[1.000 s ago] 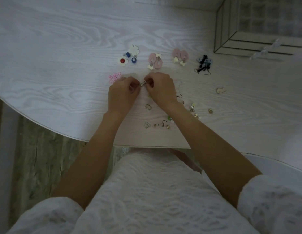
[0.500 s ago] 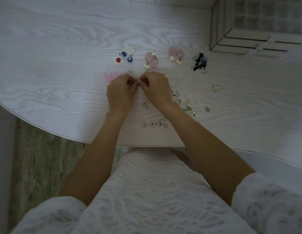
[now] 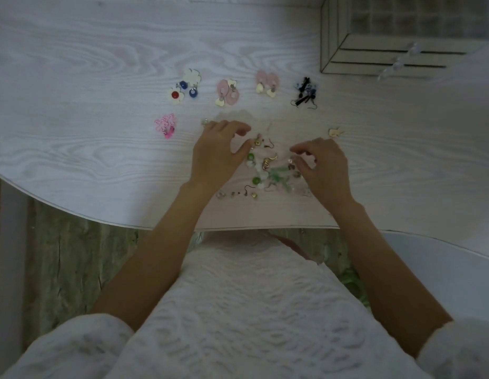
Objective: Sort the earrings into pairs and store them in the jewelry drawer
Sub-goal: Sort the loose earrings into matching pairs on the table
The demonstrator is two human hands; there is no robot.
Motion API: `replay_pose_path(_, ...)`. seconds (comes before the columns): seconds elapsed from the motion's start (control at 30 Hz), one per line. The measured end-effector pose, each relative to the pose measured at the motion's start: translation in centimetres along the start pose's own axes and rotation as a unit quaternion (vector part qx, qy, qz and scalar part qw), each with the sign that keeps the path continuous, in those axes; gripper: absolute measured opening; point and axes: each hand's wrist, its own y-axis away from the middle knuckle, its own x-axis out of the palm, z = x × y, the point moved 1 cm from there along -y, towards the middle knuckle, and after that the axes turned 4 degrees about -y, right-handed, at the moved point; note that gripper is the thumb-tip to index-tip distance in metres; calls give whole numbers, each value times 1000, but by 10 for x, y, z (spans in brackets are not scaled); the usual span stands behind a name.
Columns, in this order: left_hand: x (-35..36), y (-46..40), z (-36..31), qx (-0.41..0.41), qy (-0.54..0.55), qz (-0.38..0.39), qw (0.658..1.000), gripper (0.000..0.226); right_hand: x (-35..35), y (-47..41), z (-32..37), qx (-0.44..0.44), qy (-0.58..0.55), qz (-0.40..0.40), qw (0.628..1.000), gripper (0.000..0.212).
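Note:
Pairs of earrings lie in a row on the pale wooden table [image 3: 73, 77]: white flowers with red and blue beads [image 3: 183, 88], pink ovals [image 3: 228, 93], a smaller pink pair [image 3: 266, 83] and a black-and-blue pair [image 3: 304, 91]. A pink flower pair [image 3: 165, 125] lies lower left. A loose pile of green, gold and pink earrings [image 3: 268, 170] sits between my hands. My left hand [image 3: 218, 151] hovers with relaxed, curved fingers and holds nothing; a tiny earring [image 3: 205, 121] lies at its knuckles. My right hand [image 3: 324, 165] hangs loosely curled beside a small stud [image 3: 290, 161].
The jewelry drawer unit [image 3: 374, 53], with clear knobs and a grid of compartments on top, stands at the back right. A cream earring [image 3: 335, 132] lies alone to the right. Small studs and a hook [image 3: 237, 194] lie near the table's curved front edge.
My hands were together, pinching a small earring between them. They have come apart: the left stays near the tiny earring, the right has moved right, over the loose pile.

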Motion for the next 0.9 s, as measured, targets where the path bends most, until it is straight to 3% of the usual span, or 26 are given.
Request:
replay_pose_path(0.13,18,-29,-18,12,-53,50,997,27,12,8,-1,-55,77,37,995,16)
replay_pose_path(0.33,28,-6,-36,192,-81,106,972,17,17,12,-4,-38,98,19,994,7)
replay_pose_path(0.57,43,18,-36,150,-123,126,973,23,10,7,-19,25,66,15,997,10)
replay_pose_path(0.9,50,13,-46,218,-142,150,954,13,-12,15,-16,99,-101,-34,989,8)
